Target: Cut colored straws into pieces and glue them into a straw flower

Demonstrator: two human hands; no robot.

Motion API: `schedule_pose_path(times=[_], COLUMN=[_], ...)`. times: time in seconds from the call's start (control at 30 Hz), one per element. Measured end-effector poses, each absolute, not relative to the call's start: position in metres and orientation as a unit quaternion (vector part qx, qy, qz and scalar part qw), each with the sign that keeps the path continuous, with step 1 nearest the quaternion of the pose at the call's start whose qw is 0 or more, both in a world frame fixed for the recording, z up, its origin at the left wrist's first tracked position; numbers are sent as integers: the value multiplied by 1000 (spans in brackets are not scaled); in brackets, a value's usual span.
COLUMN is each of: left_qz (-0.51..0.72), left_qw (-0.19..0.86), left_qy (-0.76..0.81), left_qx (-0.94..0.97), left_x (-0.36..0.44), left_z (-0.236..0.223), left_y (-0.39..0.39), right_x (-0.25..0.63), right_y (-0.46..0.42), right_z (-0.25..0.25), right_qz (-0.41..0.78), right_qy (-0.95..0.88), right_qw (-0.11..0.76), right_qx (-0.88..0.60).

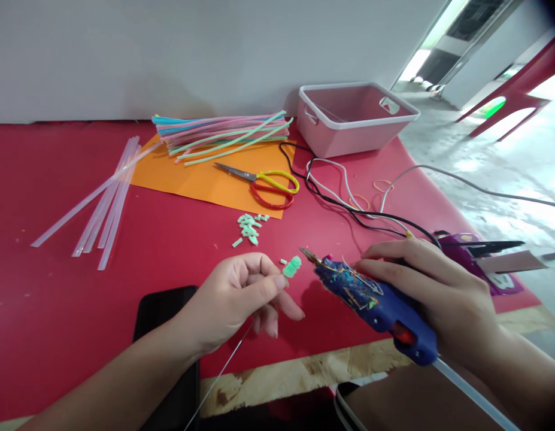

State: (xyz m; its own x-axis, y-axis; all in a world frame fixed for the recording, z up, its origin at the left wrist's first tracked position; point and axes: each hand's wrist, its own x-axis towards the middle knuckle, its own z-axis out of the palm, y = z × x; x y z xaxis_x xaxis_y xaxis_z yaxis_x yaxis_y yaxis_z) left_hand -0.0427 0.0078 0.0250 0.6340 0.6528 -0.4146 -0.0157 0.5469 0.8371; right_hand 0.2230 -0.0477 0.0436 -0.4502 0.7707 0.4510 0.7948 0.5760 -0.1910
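My left hand (254,287) pinches a thin wire (223,366) that trails down toward the front edge. At the wire's upper end, just past my fingertips, sits a fuzzy light green piece (292,267). My right hand (439,287) is wrapped round a blue glue gun (371,299), whose nozzle points left at the green piece, a short gap away. Dried glue and fibres cling to the gun, and a clear glue stick (475,395) juts from its rear. Short green cuttings (249,227) lie in a small pile beyond my left hand.
Scissors (259,179) and a bundle of pipe cleaners (223,134) lie on orange paper (169,179). Glue sticks (111,203) are at left, a phone (164,305) under my left forearm. A pink basket (349,129) stands behind tangled cords (340,203); a purple object (502,286) sits at right.
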Motion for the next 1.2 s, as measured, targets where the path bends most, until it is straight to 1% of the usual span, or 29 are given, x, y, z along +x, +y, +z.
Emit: schedule_pose_path(times=[0.13, 0.3, 0.37, 0.47, 0.6, 0.7, 0.77, 0.87, 0.93, 1.0, 1.13, 1.2], left_qz=[212, 219, 211, 199, 202, 204, 213, 264, 312, 359, 427, 437], left_qw=[801, 805, 811, 813, 807, 805, 800, 781, 763, 747, 721, 717], left_qy=[369, 363, 358, 359, 375, 382, 388, 408, 425, 434, 435, 436], left_qx=[421, 414, 412, 414, 408, 406, 406, 392, 374, 354, 330, 323], left_x=[-42, -43, -43, -42, -42, -41, -40, -39, -39, -39, -40, -41], left_z=[26, 24, 24, 24, 25, 26, 26, 27, 28, 28, 27, 27], left_y=[7, 7, 7, 6, 7, 8, 9, 11, 13, 16, 20, 21], right_x=[223, 222, 222, 223, 228, 234, 237, 246, 256, 266, 268, 251], right_y=[-49, -50, -50, -50, -46, -39, -33, -19, -7, 4, 12, 8], right_z=[44, 44, 44, 44, 43, 37, 32, 21, 16, 13, 22, 32], right_qz=[-14, -22, -11, -9, -35, -52, -41, 2, 18, 12, -59, -45], right_qy=[-868, -849, -855, -865, -857, -852, -844, -832, -836, -846, -844, -837], right_qw=[246, 260, 259, 248, 224, 181, 136, 49, 16, 20, 69, 102], right_qx=[-430, -459, -450, -436, -464, -488, -517, -553, -548, -532, -529, -535])
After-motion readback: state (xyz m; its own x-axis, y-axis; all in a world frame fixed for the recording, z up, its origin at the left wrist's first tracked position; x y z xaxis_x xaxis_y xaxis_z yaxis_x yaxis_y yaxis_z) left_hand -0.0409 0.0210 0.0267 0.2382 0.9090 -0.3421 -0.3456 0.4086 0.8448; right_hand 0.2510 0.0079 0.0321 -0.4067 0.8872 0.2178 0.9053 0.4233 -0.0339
